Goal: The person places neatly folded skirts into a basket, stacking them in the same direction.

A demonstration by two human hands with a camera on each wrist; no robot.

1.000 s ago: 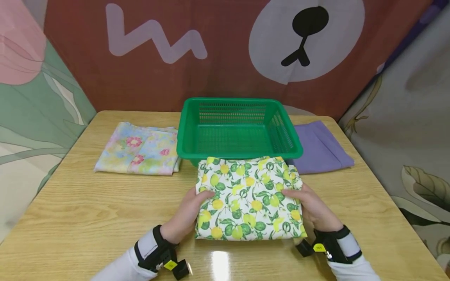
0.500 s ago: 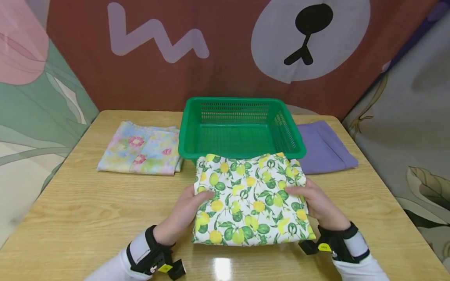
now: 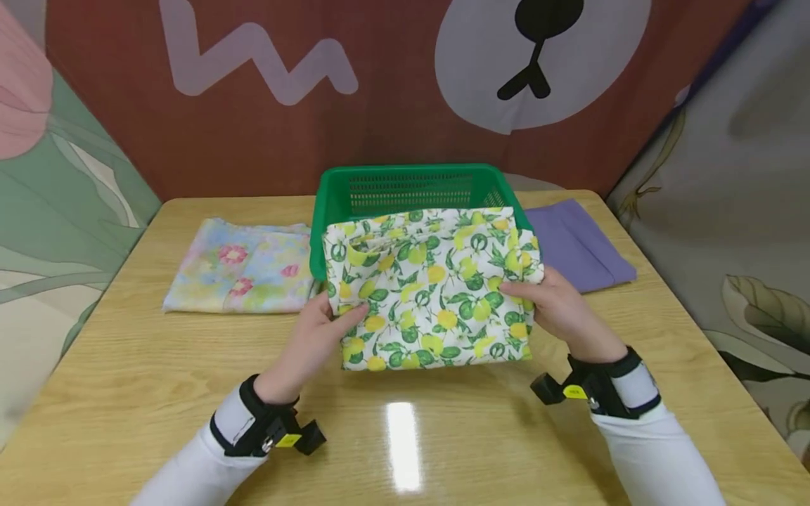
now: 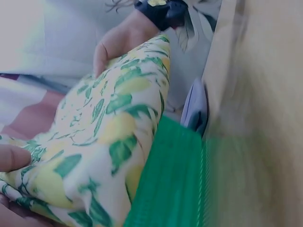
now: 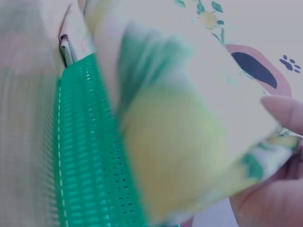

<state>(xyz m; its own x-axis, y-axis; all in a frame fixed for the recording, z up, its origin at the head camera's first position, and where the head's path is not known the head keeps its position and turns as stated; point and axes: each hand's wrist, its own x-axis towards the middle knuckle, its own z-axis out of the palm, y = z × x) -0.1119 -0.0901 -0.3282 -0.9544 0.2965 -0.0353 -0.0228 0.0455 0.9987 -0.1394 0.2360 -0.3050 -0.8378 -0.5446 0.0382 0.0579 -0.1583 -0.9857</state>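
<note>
A folded white cloth with a lemon-and-leaf print (image 3: pixel 430 295) is held up off the table, overlapping the front of a green plastic basket (image 3: pixel 319 211) in the head view. My left hand (image 3: pixel 310 341) grips its left side, thumb on top and the other fingers underneath. On the opposite side my right hand (image 3: pixel 566 309) pinches the edge the same way. The left wrist view shows the lemon cloth (image 4: pixel 109 127) tilted above the green basket (image 4: pixel 170 175). In the right wrist view the right thumb (image 5: pixel 286 113) presses the cloth's edge, and the near corner is blurred.
A folded pastel cloth with pink flowers (image 3: pixel 240 267) lies left of the basket. To the right lies a folded purple cloth (image 3: pixel 579 246), partly behind the basket. The wooden table (image 3: pixel 158 379) meets a brown fabric backdrop (image 3: pixel 405 133) at the back.
Both hands have lifted the lemon-print cloth and carried it forward, from in front of the basket to over its front part. The head view has shifted slightly.
</note>
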